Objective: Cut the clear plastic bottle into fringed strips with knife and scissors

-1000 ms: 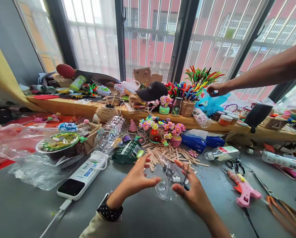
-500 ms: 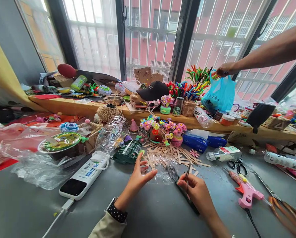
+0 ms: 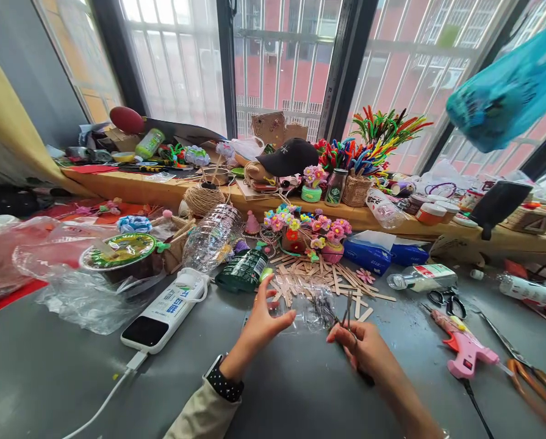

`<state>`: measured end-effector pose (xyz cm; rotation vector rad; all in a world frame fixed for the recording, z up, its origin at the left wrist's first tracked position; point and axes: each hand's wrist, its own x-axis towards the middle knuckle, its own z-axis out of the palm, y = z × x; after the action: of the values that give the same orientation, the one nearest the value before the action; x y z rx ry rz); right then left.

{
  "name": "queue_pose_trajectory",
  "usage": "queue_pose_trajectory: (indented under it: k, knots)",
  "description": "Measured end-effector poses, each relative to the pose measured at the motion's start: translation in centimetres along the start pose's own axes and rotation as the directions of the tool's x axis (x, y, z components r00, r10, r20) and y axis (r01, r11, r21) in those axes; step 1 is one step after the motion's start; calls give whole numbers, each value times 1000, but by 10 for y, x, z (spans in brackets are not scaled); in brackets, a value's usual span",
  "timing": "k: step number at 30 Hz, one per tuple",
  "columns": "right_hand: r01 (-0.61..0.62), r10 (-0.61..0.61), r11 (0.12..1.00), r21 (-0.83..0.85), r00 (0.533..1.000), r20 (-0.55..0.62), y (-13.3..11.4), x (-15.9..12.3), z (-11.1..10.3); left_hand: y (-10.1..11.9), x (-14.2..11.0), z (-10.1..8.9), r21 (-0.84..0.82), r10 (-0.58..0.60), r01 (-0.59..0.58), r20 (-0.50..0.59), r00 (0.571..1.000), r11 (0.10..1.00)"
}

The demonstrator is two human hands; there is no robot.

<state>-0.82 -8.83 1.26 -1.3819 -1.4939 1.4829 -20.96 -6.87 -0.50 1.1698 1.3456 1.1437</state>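
My left hand (image 3: 264, 320) is beside the left end of a crumpled clear plastic piece (image 3: 302, 305). Its thumb and fingers are spread in a wide C; whether they touch the plastic I cannot tell. My right hand (image 3: 362, 344) is closed on small metal scissors (image 3: 348, 314), blades pointing up and away. Dark, thin strands (image 3: 324, 305) show at the plastic's right end, close to the scissors. A dark, slim object lies partly hidden under my right hand. Behind the plastic, wooden craft sticks (image 3: 337, 274) are scattered beside a dark green plastic container (image 3: 244, 269).
A white phone-like device (image 3: 165, 314) with a cable lies left. To the right are a pink glue gun (image 3: 465, 344), black-handled pliers (image 3: 447, 303), large scissors (image 3: 515, 360) and a clear bottle (image 3: 423, 277). Flower crafts (image 3: 307, 228) stand behind. A blue bag (image 3: 496, 100) hangs upper right.
The blue bag has risen and swung right, off the ledge; the other person's hand has left the view. My view has shifted slightly. My hands stay near the clear plastic.
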Motion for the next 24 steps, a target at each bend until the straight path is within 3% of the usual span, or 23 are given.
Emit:
queue_pose_trajectory:
  k: [3, 6, 8, 14, 18, 24]
  knots:
    - [70, -66, 997, -18, 985, 161, 4, -2, 8, 4, -5, 4, 45, 31, -29, -36, 999, 999]
    - [123, -119, 992, 12, 932, 341, 6, -7, 21, 7, -10, 8, 109, 113, -104, -83, 990, 989]
    - [153, -148, 988, 19, 905, 399, 7, -9, 29, 9, -12, 10, 148, 163, -146, -104, 981, 978]
    - [195, -164, 980, -36, 902, 400, 9, -9, 37, 10, -18, 13, 271, 257, -218, -115, 960, 938]
    - [203, -179, 978, -36, 924, 339, 8, -9, 38, 11, -21, 14, 327, 336, -282, -123, 934, 902]
    - [191, -167, 980, -49, 939, 301, 3, -9, 36, 13, -25, 17, 341, 364, -310, -108, 925, 887]
